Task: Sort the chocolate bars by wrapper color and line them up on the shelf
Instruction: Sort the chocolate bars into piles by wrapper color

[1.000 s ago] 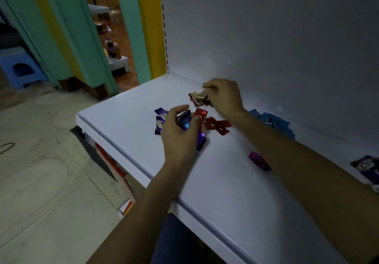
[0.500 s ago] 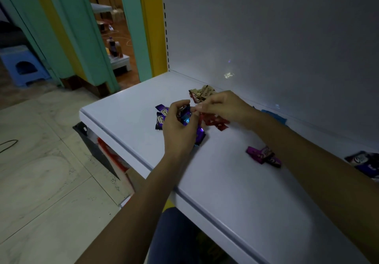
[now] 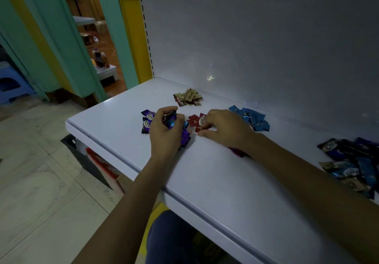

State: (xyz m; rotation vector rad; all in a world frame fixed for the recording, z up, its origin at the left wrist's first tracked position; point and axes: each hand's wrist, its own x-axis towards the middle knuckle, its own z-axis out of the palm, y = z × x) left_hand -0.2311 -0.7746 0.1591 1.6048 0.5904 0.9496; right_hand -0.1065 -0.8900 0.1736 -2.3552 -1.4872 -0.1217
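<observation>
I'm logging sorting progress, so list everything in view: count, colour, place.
shelf: one, white, under the bars.
tan bars: pile, tan, shelf back.
purple bars: few, purple, shelf's left.
red bars: few, red, shelf middle.
blue bars: pile, blue, right of red.
magenta bar: one, magenta, under right forearm.
mixed pile: many, mixed colours, far right.
stool: one, blue, floor left.
left hand: grips a bundle of purple and blue bars.
right hand: pinches a red bar.

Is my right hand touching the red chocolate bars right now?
Touching. The head view shows the right hand with its curled fingers pinching the edge of the red chocolate bars on the shelf.
</observation>
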